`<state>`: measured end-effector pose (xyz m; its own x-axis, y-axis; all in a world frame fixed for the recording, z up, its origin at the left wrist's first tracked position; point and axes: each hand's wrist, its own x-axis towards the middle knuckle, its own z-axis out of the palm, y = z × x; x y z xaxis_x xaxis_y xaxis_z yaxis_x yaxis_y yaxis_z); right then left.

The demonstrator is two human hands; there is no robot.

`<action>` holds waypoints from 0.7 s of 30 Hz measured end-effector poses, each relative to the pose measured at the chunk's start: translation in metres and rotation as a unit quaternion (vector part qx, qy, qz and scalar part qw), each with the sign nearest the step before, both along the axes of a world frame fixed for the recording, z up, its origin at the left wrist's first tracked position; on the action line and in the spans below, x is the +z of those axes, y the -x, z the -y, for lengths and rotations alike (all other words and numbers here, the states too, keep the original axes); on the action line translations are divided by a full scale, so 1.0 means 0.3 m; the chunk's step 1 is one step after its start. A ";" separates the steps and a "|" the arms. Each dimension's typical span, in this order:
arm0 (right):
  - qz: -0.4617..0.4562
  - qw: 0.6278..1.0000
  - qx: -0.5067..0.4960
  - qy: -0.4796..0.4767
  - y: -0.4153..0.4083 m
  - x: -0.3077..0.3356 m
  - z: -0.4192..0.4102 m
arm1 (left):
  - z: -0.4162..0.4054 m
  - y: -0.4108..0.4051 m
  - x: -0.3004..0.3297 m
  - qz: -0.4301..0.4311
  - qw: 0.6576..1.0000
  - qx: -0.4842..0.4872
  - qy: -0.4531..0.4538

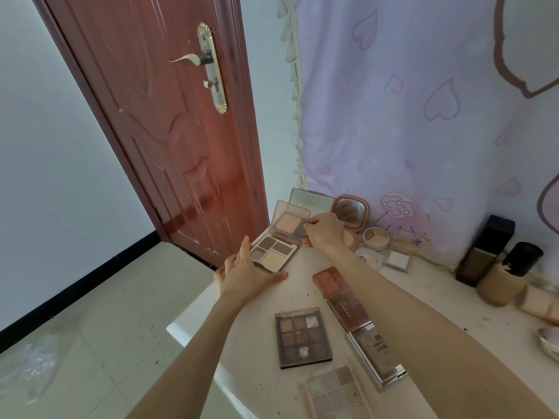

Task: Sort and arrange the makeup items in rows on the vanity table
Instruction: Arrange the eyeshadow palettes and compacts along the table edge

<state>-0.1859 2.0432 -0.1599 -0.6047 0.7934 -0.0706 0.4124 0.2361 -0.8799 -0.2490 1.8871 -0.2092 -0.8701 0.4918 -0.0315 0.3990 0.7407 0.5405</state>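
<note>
Head view looks down on a white vanity table [263,337] whose corner sits near a red-brown door [169,140] in the upper left of the frame. A lilac cloth with heart prints [408,116] hangs behind the table on the right.

Near the centre, an open four-pan palette [273,252] lies at the table's far left edge, its clear lid [290,223] raised almost upright. The left hand [245,273] rests against the palette's near left side, fingers fairly straight along its edge and thumb spread along the front, touching it rather than wrapping it. The right hand [325,231] reaches in from the right with its fingers curled, pinching the right edge of the raised lid.

Behind the right hand stand a flat rectangular case [311,199] and an open round pink compact [351,210] with its mirror up. Just right of the hand is a round three-shade concealer pot [375,237], then a white round jar [370,258] and a small square white compact [398,260].

Lower in the frame, a dark nine-pan eyeshadow palette [302,337] lies flat. Beside it, partly under the right forearm, a pink blush palette [331,281], a brownish labelled palette [349,309] and a silver-edged palette [378,358] run in a line toward the bottom. A pale multi-pan palette [335,391] sits at the bottom edge.

At the far right stand a dark-capped foundation bottle [484,252] and a second bottle with a round black cap [511,273].
</note>
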 end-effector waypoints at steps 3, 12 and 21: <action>-0.016 1.000 0.010 0.013 -0.019 0.002 0.008 | 0.006 -0.008 -0.005 -0.024 0.999 -0.010 0.020; -0.045 0.997 0.060 0.001 -0.207 0.052 0.055 | 0.058 -0.078 0.030 -0.012 0.988 -0.029 -0.153; 0.141 0.971 0.059 -0.184 -0.565 0.011 0.127 | 0.071 -0.331 0.068 -0.084 0.957 -0.229 -0.156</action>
